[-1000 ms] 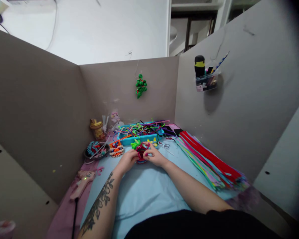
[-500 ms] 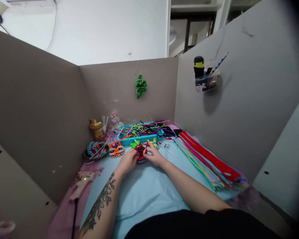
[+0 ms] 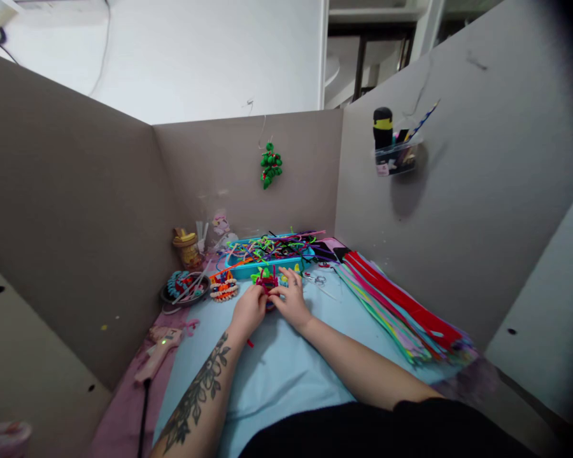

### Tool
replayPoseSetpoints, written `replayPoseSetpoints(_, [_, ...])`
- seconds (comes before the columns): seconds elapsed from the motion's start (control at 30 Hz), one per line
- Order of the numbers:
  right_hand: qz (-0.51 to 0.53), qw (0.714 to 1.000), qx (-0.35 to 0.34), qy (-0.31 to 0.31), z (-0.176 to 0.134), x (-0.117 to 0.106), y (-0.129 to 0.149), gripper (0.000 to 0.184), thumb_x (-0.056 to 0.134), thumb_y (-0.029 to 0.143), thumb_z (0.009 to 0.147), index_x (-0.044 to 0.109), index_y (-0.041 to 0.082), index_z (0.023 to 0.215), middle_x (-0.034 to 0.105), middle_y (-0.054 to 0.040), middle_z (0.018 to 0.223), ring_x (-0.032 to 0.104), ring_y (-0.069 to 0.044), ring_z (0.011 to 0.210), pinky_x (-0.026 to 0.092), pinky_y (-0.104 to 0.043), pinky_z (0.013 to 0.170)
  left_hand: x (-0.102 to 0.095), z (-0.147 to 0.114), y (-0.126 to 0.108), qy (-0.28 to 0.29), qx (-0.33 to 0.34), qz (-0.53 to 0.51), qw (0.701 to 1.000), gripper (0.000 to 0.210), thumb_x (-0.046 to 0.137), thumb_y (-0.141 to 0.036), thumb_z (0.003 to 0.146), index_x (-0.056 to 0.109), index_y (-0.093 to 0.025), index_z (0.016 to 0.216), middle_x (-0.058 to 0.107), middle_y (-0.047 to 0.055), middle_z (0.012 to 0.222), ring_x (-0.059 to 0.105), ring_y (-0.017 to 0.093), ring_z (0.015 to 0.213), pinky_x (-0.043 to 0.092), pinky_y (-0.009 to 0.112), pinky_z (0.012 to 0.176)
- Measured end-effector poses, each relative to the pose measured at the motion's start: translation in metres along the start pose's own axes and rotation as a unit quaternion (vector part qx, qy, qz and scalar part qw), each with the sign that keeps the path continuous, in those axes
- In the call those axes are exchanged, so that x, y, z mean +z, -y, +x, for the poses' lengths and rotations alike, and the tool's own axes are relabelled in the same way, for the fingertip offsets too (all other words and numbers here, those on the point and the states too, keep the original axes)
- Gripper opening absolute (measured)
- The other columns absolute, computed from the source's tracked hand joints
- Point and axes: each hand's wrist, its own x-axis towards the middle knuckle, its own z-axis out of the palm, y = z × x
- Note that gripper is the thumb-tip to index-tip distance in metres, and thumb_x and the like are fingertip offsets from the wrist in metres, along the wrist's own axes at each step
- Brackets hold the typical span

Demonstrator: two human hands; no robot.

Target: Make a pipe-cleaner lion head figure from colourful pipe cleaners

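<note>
A small round basket-like piece of dark red and magenta pipe cleaners (image 3: 267, 281) is between my hands, partly covered by them. My left hand (image 3: 251, 308) is closed on its left side, with a red pipe cleaner end poking out below the wrist. My right hand (image 3: 292, 301) pinches at the near edge with thumb and index finger, its other fingers raised. The fingertips of both hands almost meet. Just behind sit a bright green pipe cleaner piece (image 3: 258, 275) and a yellow one (image 3: 297, 270), partly hidden.
A blue tray (image 3: 248, 272) heaped with coloured pipe cleaners stands behind. Scissors (image 3: 316, 279) and long pipe cleaner bundles (image 3: 401, 299) lie right. An orange-and-cream woven piece (image 3: 224, 290), a dark bowl (image 3: 201, 294) and a pink glue gun (image 3: 158, 356) are left. Grey panels (image 3: 248, 210) enclose the table.
My right hand has shifted left and its fingertips have come down to the near side, close to my left. My left hand has turned slightly; a red pipe cleaner end now shows below it.
</note>
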Motion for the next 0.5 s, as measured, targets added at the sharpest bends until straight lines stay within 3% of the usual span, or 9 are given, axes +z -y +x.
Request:
replayPoseSetpoints(0.27, [0.005, 1.000, 0.009, 0.024, 0.002, 0.000, 0.002, 0.012, 0.058, 0.017, 0.074, 0.068, 0.022, 0.071, 0.035, -0.0030, 0.142, 0.014, -0.029, 0.136, 0.013, -0.054, 0.110, -0.011, 0.002, 0.004, 0.033, 0.021, -0.036, 0.999, 0.012, 0.041, -0.010, 0.081, 0.049, -0.020, 0.080, 0.058, 0.002, 0.076, 0.053, 0.016, 0.069, 0.040, 0.026, 0.063])
replayPoseSetpoints(0.5, [-0.015, 0.996, -0.042, 0.071, 0.003, -0.008, 0.006, 0.013, 0.058, 0.014, 0.073, 0.067, 0.022, 0.070, 0.041, -0.0026, 0.137, 0.018, -0.029, 0.135, 0.016, -0.053, 0.109, -0.020, 0.000, 0.004, 0.035, 0.068, 0.114, 0.991, 0.013, 0.045, -0.011, 0.082, 0.055, -0.019, 0.081, 0.061, 0.005, 0.076, 0.055, 0.020, 0.075, 0.038, 0.031, 0.070])
